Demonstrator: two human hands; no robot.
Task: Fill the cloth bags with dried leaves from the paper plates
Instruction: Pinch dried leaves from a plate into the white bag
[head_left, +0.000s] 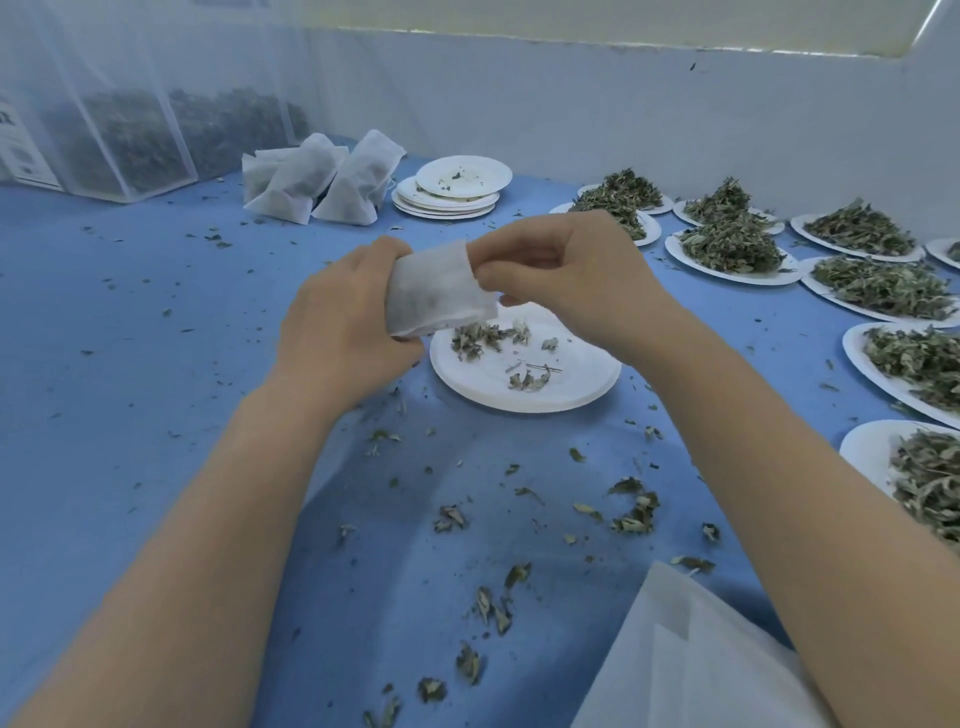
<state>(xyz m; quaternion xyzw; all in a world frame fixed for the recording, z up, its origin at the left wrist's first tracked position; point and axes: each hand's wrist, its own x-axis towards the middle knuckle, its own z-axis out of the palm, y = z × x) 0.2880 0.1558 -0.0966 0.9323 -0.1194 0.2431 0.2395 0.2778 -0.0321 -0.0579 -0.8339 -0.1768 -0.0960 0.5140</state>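
The table (156, 322) under my hands is spread in blue and littered with leaf crumbs. Off beyond my right grip the loaded paper plates (732, 249) run in rows, well apart from the work; past my left grip the filled bags (322, 179) lean together, with a stack of emptied plates (452, 195) just beside them. Directly below both grips sits the working plate (524, 371), nearly bare, with only a few dried leaves (488, 338) left on it.

The cloth bag (436, 288) is held above that plate's near-left rim. My left hand (343, 322) is clenched round its body, fingers wrapped behind; my right hand (566, 275) pinches the upper edge between thumb and fingers. The bag's long axis runs on a slant, from low on the left-grip side up toward the right grip, with the mouth, I think, at the pinched end, though the fingers hide the opening.

To do this step well I would keep the bag over the plate so spills land there, hold the mouth tilted upward, spread the opening with the right grip before pushing more in, and gather the last scraps together rather than chase them singly.
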